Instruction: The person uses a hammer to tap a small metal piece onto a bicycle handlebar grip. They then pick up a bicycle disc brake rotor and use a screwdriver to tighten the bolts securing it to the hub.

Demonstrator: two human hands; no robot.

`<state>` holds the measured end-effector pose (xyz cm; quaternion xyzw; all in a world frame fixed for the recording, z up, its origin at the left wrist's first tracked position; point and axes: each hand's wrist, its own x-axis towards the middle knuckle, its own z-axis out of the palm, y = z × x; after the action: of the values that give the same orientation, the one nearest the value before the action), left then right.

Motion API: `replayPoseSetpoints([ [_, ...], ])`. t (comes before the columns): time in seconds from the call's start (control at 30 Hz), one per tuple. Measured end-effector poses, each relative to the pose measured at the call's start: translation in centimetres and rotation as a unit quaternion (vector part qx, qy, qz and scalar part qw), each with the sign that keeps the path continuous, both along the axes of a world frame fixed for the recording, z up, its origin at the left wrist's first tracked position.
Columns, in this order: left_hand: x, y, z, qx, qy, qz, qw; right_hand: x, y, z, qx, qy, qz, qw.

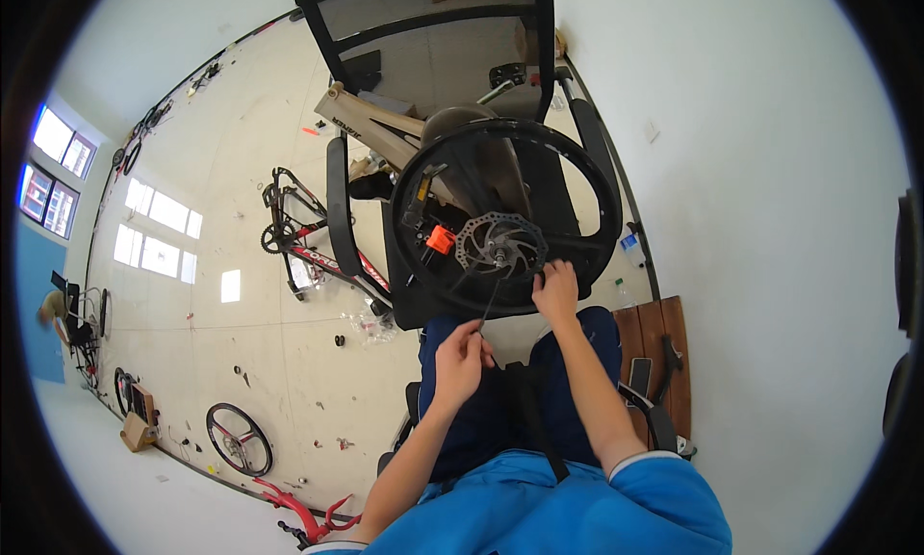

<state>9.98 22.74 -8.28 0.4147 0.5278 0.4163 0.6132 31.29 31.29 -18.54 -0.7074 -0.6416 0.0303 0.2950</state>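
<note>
A black spoked bicycle wheel [603, 250] lies across a black office chair, facing up. At its hub sits a silver disc brake rotor [474, 235] with a wavy edge. My left hand [460, 362] is closed on a thin dark rod-shaped tool [491, 301], whose far end points up toward the hub; its exact kind does not show. My right hand [558, 293] is at the rotor's lower right edge, over the wheel, fingers pinched together. Whatever is between those fingertips is hidden. An orange piece [441, 239] shows through the wheel, left of the rotor.
Behind the wheel, a beige bicycle frame [373, 131] leans on the black chair [337, 194]. A black and red frame [322, 257] stands on the floor at left. At right, a wooden stool [654, 329] holds a phone [639, 376]. A bottle [632, 247] stands by the wall.
</note>
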Motion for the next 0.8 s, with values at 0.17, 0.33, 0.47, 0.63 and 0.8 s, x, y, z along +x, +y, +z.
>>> replayPoseSetpoints([
  [0.17, 0.7, 1.6, -0.3, 0.025, 0.011, 0.012, 1.000, -2.3, -8.1, 2.9, -0.001, 0.169, -0.050, 0.984],
  [0.33, 1.2, 2.3, -0.5, 0.029, 0.005, 0.027, 0.999, -2.4, -11.5, 1.8, -0.024, 0.187, -0.035, 0.981],
  [0.47, 1.2, 2.3, -0.4, 0.040, 0.016, 0.025, 0.999, -2.1, -12.1, 2.3, -0.015, 0.182, -0.022, 0.983],
  [0.63, 1.2, 2.3, -0.8, 0.045, 0.017, 0.033, 0.998, -1.7, -12.3, 2.8, -0.025, 0.193, -0.028, 0.980],
  [0.8, 1.1, 2.4, -0.3, 0.028, 0.021, 0.020, 0.999, -1.9, -12.3, 3.3, -0.046, 0.255, -0.021, 0.966],
])
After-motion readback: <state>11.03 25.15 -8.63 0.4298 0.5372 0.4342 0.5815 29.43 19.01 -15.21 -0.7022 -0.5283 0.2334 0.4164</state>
